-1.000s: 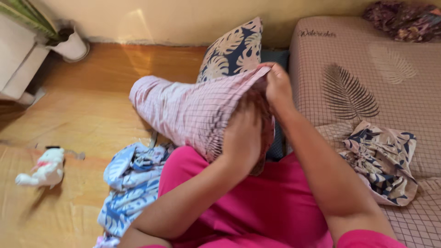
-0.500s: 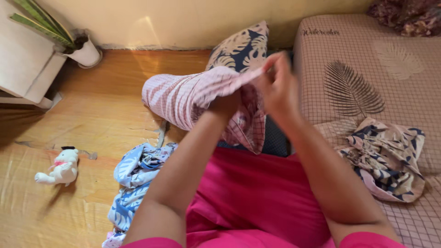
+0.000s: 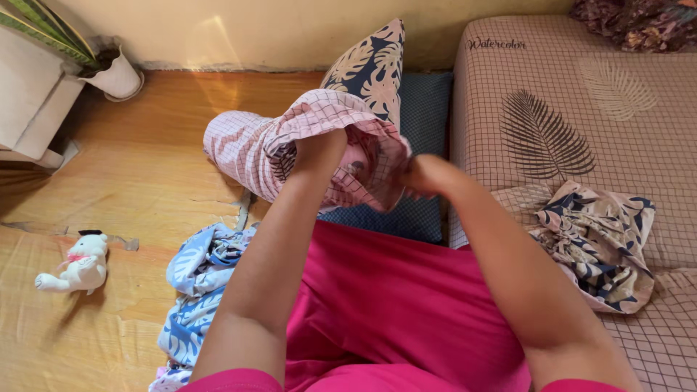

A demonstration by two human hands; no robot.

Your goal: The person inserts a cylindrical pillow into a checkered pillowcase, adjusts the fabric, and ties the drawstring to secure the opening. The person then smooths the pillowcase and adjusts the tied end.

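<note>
The left hand (image 3: 319, 149) is reaching into the mouth of the pink checked pillowcase (image 3: 290, 141), fingers hidden under the fold, so whether they are spread or clenched cannot be told. The right hand (image 3: 421, 176) is closing on the rim of the same opening, pinching the cloth at its lower edge (a little blurred). The pillowcase is being held up in the air above the pink lap (image 3: 392, 290), with its stuffed far end pointing out over the wooden floor (image 3: 152, 167).

The risks, as a judgement: the thin cotton is bunching around the left wrist, and a hard tug could be dragging the seam askew or leaving the filling lumped at one end; the right-hand pinch is small, so the rim could be slipping free.

As for materials: the case is looking soft, light and creased, a fine grid on pale pink. Behind it a plump navy cushion with cream leaves (image 3: 370, 65) is standing on edge. A blue leaf-print cloth (image 3: 200, 283) is lying crumpled on the floor, another crumpled leaf-print cover (image 3: 599, 239) is lying on the checked mattress (image 3: 581, 94), and a small white plush toy (image 3: 76, 263) is lying to the left.
</note>
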